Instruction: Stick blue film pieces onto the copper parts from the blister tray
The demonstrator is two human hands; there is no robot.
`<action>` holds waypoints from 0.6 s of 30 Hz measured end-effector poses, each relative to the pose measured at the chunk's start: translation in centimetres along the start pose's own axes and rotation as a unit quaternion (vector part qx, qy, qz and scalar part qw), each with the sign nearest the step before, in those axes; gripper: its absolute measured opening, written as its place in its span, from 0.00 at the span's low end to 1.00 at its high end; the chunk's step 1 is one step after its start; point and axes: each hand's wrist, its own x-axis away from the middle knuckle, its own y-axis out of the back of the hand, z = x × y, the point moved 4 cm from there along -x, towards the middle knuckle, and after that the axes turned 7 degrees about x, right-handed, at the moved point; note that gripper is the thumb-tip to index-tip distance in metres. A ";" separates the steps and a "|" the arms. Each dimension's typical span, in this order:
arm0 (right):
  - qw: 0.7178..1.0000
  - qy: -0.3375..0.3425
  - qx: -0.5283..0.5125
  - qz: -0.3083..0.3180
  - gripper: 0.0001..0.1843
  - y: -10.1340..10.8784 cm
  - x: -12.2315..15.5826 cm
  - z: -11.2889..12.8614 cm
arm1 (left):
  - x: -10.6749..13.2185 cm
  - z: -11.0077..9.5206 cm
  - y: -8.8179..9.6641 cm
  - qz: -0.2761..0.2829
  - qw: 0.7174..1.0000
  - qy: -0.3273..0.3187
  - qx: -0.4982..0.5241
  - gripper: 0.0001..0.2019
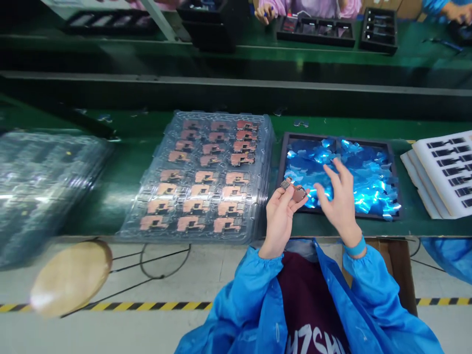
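The L hand (279,221) is up just over the front edge of the green bench (405,230). Its thumb and fingers pinch a small copper part (299,194) w/ a dark bit (285,184) at one end. The R hand (339,199) holds nothing. Its fingers are spread wide, right over a black tray (306,135) full of shiny blue film pcs (361,172). I can't tell if they touch the film. A blue wrist band (354,247) sits on that arm.

Just left of the L hand is a stack of clear plastic trays (260,147), w/ rows of copper parts (206,177) in their pockets. Further left is a blurry stack of trays (44,196). Near the right end of the bench are white foam blocks (442,172) w/ black strips on top. A small metal bit (301,123) lies on the bench just past the black tray.

Across the bench, a co-worker's hand (265,13) in a pink sleeve is near more black trays (315,29).

The only words I can read are big white letters on the dark red shirt (313,339), maybe "M7SH", cut off at the bottom. I see no brand.
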 end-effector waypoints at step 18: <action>0.976 0.000 -0.175 0.131 0.12 3.4 0.6 0.9 | -3.5 -17.9 5.9 0.085 0.654 -0.279 -0.698 0.12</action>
